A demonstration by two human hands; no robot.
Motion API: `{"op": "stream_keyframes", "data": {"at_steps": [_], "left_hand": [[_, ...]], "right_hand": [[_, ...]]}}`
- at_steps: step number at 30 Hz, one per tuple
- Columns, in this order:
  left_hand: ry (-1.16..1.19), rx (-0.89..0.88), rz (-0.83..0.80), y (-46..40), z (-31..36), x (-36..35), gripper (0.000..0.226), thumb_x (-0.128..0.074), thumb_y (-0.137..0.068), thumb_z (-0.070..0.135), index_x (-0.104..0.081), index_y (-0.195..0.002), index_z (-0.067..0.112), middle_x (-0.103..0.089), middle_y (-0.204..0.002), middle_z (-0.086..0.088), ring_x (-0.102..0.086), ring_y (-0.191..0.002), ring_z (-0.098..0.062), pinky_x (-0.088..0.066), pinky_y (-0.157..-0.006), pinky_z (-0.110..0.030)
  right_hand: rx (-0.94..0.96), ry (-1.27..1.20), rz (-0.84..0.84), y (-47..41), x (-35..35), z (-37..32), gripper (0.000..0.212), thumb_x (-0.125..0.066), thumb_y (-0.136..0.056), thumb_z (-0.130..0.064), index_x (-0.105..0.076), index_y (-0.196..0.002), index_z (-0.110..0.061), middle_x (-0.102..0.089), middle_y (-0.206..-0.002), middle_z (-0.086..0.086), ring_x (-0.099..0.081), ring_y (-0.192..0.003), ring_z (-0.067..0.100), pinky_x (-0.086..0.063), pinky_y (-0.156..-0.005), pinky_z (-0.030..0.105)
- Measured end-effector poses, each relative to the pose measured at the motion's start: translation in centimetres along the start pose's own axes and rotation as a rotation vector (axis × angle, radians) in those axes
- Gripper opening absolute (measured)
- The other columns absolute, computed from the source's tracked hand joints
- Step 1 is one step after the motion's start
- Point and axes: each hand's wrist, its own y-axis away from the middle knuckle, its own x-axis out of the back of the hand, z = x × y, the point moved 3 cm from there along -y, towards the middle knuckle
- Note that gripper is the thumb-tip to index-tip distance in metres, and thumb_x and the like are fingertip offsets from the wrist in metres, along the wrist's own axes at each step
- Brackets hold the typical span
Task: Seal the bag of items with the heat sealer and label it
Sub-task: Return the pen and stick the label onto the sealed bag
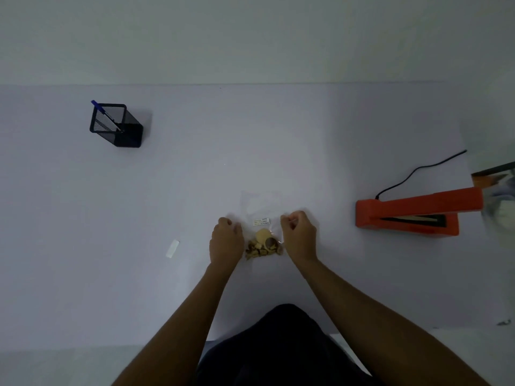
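Observation:
A clear plastic bag lies flat on the white table in front of me, its open end pointing away. Several small tan and brown items sit in its near end. A small printed label is on the bag's middle. My left hand pinches the bag's left edge with closed fingers. My right hand pinches the right edge the same way. The orange heat sealer stands to the right, its arm raised, about a hand's length from my right hand.
A black mesh pen holder with a blue pen stands at the far left. A white paper strip lies left of my left hand. The sealer's black cord runs back right. Blurred objects sit at the right edge.

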Motion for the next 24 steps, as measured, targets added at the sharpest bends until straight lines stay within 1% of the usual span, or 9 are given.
{"op": "stream_keyframes", "data": {"at_steps": [4, 8, 10, 12, 14, 17, 19, 21, 24], "left_hand": [[0.054, 0.137, -0.156, 2.0, -0.7, -0.9, 0.038, -0.048, -0.099, 0.034, -0.047, -0.127, 0.008, -0.062, -0.119, -0.017, -0.061, -0.103, -0.031, -0.048, -0.084, -0.036], [0.093, 0.098, -0.147, 1.6, 1.0, -0.8, 0.037, -0.050, -0.099, 0.026, -0.042, -0.129, 0.005, -0.061, -0.120, -0.018, -0.056, -0.092, -0.024, -0.047, -0.078, -0.034], [0.105, 0.063, -0.118, 0.0, 2.3, -0.1, 0.041, -0.049, -0.099, 0.026, -0.041, -0.133, 0.005, -0.060, -0.123, -0.018, -0.059, -0.101, -0.027, -0.050, -0.083, -0.037], [0.108, 0.017, -0.096, -2.3, 3.8, 0.9, 0.046, -0.049, -0.099, 0.024, -0.039, -0.139, 0.004, -0.058, -0.129, -0.019, -0.058, -0.114, -0.033, -0.050, -0.095, -0.043], [0.109, -0.022, -0.081, -4.9, 5.5, 1.9, 0.047, -0.051, -0.098, 0.019, -0.038, -0.141, 0.004, -0.058, -0.132, -0.020, -0.057, -0.119, -0.034, -0.047, -0.100, -0.043], [0.222, 0.046, -0.101, -8.7, 7.9, 3.1, 0.046, -0.055, -0.095, 0.016, -0.042, -0.138, 0.006, -0.058, -0.129, -0.018, -0.058, -0.116, -0.034, -0.049, -0.100, -0.042], [0.315, 0.119, -0.107, -11.1, 9.0, 3.5, 0.045, -0.057, -0.090, 0.017, -0.045, -0.133, 0.010, -0.058, -0.127, -0.020, -0.061, -0.112, -0.038, -0.052, -0.097, -0.048], [0.343, 0.149, -0.111, -13.2, 9.7, 3.6, 0.045, -0.056, -0.087, 0.015, -0.047, -0.131, 0.012, -0.058, -0.124, -0.022, -0.062, -0.109, -0.040, -0.054, -0.094, -0.052], [0.330, 0.140, -0.094, -15.0, 10.5, 3.6, 0.044, -0.056, -0.088, 0.012, -0.047, -0.131, 0.011, -0.056, -0.123, -0.020, -0.061, -0.109, -0.037, -0.055, -0.093, -0.050]], "right_hand": [[-0.034, 0.047, -0.142, 2.3, 0.4, 2.0, 0.023, -0.067, -0.093, -0.031, -0.066, -0.100, -0.010, -0.070, -0.088, 0.002, -0.065, -0.080, 0.016, -0.047, -0.069, 0.024], [0.008, 0.019, -0.185, 1.5, -0.7, 0.4, 0.020, -0.068, -0.092, -0.019, -0.067, -0.109, -0.008, -0.068, -0.092, 0.002, -0.063, -0.083, 0.014, -0.046, -0.068, 0.017], [0.036, -0.001, -0.188, 0.0, -1.3, -1.3, 0.018, -0.066, -0.090, -0.010, -0.067, -0.108, -0.007, -0.066, -0.087, 0.002, -0.062, -0.077, 0.013, -0.046, -0.065, 0.016], [0.077, -0.010, -0.175, -2.0, -1.9, -3.3, 0.019, -0.064, -0.088, -0.004, -0.067, -0.107, -0.007, -0.065, -0.082, 0.002, -0.061, -0.073, 0.013, -0.046, -0.063, 0.016], [0.100, -0.024, -0.169, -4.4, -2.7, -5.4, 0.022, -0.064, -0.086, -0.001, -0.068, -0.106, -0.007, -0.065, -0.081, 0.003, -0.061, -0.073, 0.014, -0.046, -0.063, 0.012], [0.082, -0.065, -0.153, -7.9, -3.7, -7.9, 0.024, -0.066, -0.082, 0.000, -0.068, -0.104, -0.008, -0.066, -0.082, 0.003, -0.063, -0.076, 0.017, -0.049, -0.069, 0.019], [0.072, -0.080, -0.143, -10.2, -4.3, -9.0, 0.024, -0.068, -0.080, -0.001, -0.068, -0.103, -0.009, -0.068, -0.083, 0.006, -0.065, -0.078, 0.020, -0.051, -0.073, 0.025], [0.061, -0.075, -0.143, -12.0, -4.7, -9.8, 0.026, -0.069, -0.079, -0.002, -0.068, -0.103, -0.009, -0.067, -0.081, 0.005, -0.064, -0.077, 0.019, -0.052, -0.074, 0.027], [0.037, -0.084, -0.160, -14.2, -5.1, -10.9, 0.029, -0.070, -0.078, -0.001, -0.068, -0.105, -0.009, -0.065, -0.078, 0.002, -0.062, -0.076, 0.018, -0.051, -0.074, 0.026]]}}
